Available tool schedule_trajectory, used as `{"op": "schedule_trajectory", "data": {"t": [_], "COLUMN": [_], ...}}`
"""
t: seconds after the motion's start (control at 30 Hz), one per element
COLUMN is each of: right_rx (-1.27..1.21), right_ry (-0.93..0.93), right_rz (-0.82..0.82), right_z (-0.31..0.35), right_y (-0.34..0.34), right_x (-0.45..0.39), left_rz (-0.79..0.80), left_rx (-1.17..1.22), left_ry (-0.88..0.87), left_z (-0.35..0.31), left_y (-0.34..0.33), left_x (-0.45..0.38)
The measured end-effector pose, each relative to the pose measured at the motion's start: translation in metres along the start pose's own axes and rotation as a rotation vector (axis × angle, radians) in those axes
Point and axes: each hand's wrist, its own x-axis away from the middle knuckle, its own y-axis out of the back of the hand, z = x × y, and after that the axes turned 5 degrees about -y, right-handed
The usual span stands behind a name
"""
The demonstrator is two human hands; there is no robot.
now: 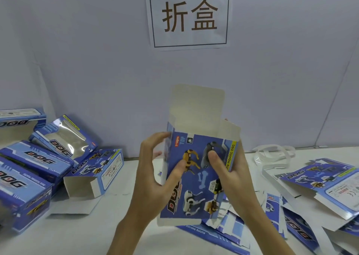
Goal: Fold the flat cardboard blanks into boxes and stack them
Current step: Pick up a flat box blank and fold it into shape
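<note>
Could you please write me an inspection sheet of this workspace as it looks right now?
Surface: white table, partly covered.
Job's things: half-opened box held upright, top flaps open; folded boxes piled at left; flat blanks heaped at right.
Clutter: white plastic strapping at back right.
Hands: left hand grips the box's left edge; right hand grips its right edge, thumb on the front.
Cables: nothing seen.
Surroundings: pale wall with a paper sign in two Chinese characters.

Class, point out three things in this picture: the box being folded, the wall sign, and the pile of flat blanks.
box being folded [202,177]: head view, printed front panel.
wall sign [189,15]: head view, middle of the sheet.
pile of flat blanks [318,194]: head view, top blank's printed face.
</note>
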Motion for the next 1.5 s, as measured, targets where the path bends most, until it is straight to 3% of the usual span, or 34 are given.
{"op": "schedule_trajectory", "data": {"t": [0.13,0.4,0.6,0.77,0.9,1.1,1.27,1.5], "right_rx": [-0.027,-0.056,-0.037,0.032,0.019,0.049,0.02,-0.083], "right_ry": [0.062,-0.017,0.051,0.096,0.08,0.052,0.085,-0.089], "right_rz": [0.048,0.007,0.049,0.045,0.033,-0.018,0.019,0.208], "right_z": [0.0,-0.002,0.0,-0.002,-0.001,0.001,0.008,0.025], "right_y": [-0.003,-0.012,-0.017,-0.013,-0.009,-0.01,-0.01,0.002], "right_x": [0.004,0.012,0.016,0.022,0.022,0.022,0.022,0.011], "left_rz": [0.077,-0.074,-0.116,-0.075,-0.081,-0.139,-0.115,-0.082], "left_rx": [0.269,0.322,0.31,0.246,0.334,0.35,0.39,0.421], "left_ry": [0.097,0.127,0.205,0.108,0.226,0.26,0.296,0.272], "left_z": [-0.008,-0.007,-0.004,-0.014,-0.015,-0.015,-0.02,-0.032], "left_y": [-0.001,-0.01,-0.002,-0.006,-0.004,-0.003,0.0,0.007], "left_x": [0.002,0.004,0.006,0.005,0.003,-0.002,-0.005,-0.012]}}
